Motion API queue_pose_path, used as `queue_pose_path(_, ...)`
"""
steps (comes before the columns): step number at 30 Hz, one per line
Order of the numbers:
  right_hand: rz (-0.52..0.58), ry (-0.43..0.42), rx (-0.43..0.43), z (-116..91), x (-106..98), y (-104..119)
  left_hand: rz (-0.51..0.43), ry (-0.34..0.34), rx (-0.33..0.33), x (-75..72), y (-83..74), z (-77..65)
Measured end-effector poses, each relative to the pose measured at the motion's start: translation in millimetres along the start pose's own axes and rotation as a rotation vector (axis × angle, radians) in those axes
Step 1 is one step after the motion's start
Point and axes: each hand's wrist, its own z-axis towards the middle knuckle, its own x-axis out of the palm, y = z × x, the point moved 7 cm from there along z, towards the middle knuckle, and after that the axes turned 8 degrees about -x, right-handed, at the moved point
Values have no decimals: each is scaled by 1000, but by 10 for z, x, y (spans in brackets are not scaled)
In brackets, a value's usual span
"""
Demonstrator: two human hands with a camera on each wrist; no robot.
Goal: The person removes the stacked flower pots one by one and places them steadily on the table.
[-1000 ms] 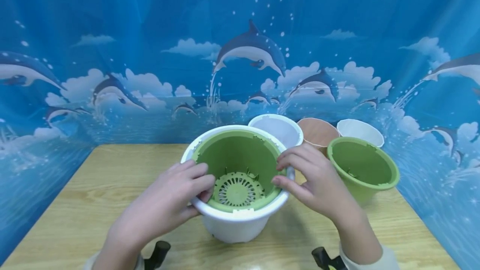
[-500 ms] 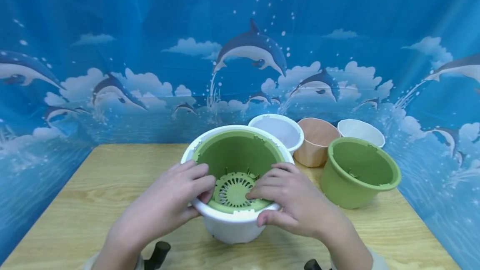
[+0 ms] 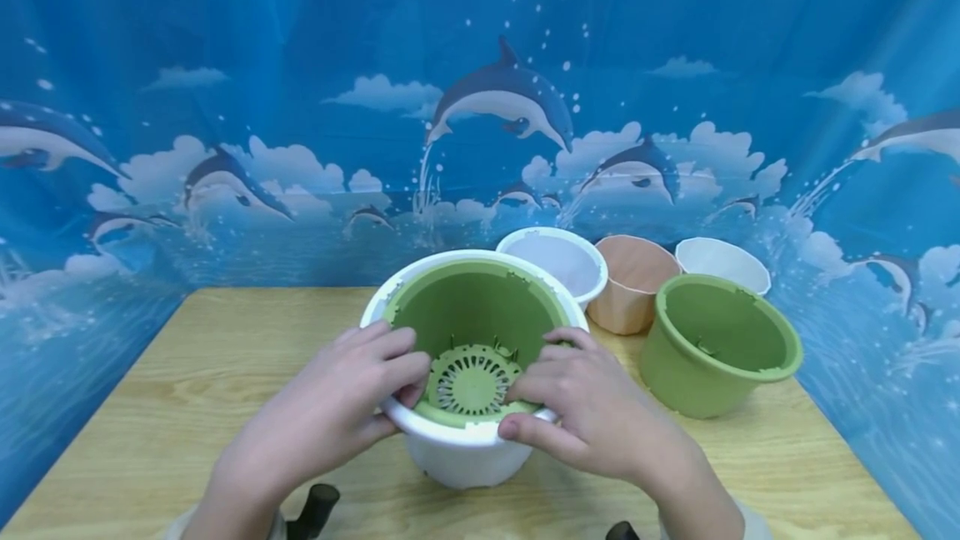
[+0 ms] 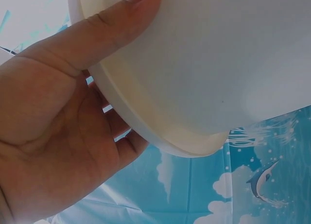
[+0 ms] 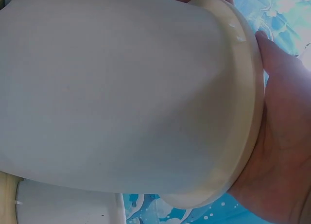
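A white flower pot point(image 3: 467, 461) stands near the middle of the table, with a green flower pot point(image 3: 468, 298) nested inside it; slots show in the green base. My left hand point(image 3: 330, 394) grips the left front rim, its thumb outside against the white wall point(image 4: 218, 63) and its fingers curled over into the green pot. On the right front, my right hand point(image 3: 585, 407) holds the rim, thumb at the white edge and fingers bent inside. In the right wrist view, the palm lies along the white rim point(image 5: 248, 102); most fingers are hidden.
Right of the nested pair stands another green pot point(image 3: 697, 373). Behind are a white pot point(image 3: 551, 261), a peach-coloured pot point(image 3: 626, 298) and a faceted white pot point(image 3: 722, 265). A blue dolphin curtain point(image 3: 300, 40) hangs behind the wooden table point(image 3: 172, 407).
My right hand has come from the rim's right side to its right front, thumb sliding left along the edge. My left hand and the pots have stayed in place.
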Motion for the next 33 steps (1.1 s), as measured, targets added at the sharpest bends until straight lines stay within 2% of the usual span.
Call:
queue_pose_path(7, 6, -6, 1, -1, -7, -3, 7, -13, 14, -12, -17, -7)
queue_pose_path(13, 7, -12, -9, 12, -21, 3, 27, -35, 55, -40, -37, -21)
queue_pose_path(17, 2, -9, -8, 12, -19, 1, 7, -22, 67, -54, -27, -36)
queue_pose_path(25, 7, -43, -8, 11, -35, 8, -96, 2, 72, -112, 4, -74)
queue_pose_path(33, 42, -71, 22, 11, -50, 9, -67, 3, 52, -145, 2, -76)
